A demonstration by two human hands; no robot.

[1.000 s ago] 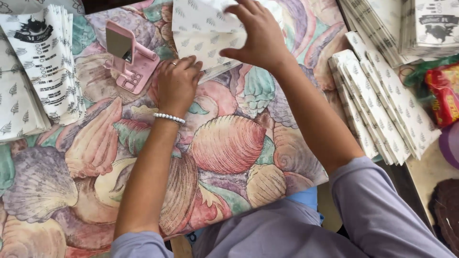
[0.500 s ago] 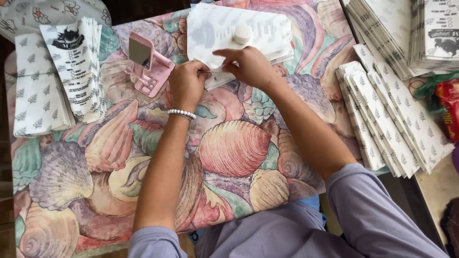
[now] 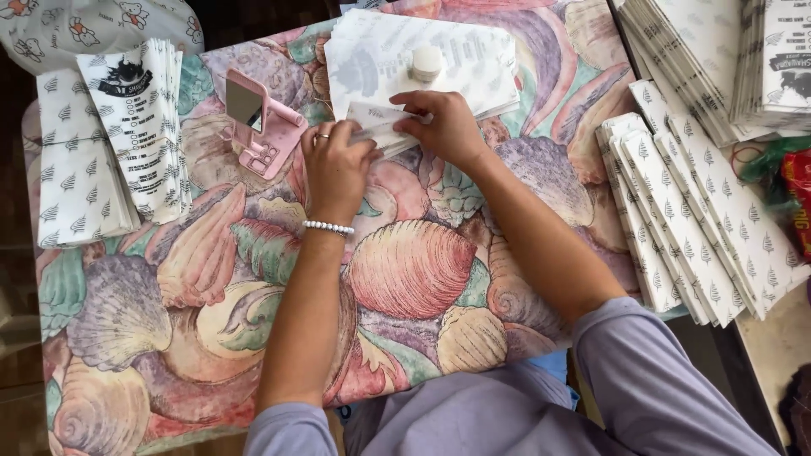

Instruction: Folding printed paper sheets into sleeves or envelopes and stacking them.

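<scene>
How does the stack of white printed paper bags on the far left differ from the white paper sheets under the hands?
The stack of white printed paper bags lies untouched, while the white paper sheets are being handled by the left hand and right hand. The bags show a dark emblem; the sheets look pale and faint. A small white round object sits on the sheets, and nothing rests on the bags. Both lie on the shell-patterned tablecloth.

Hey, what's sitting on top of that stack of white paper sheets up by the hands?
A small round white object rests on the stack of paper sheets. The left hand and right hand cover its near edge, hiding what lies there.
</scene>
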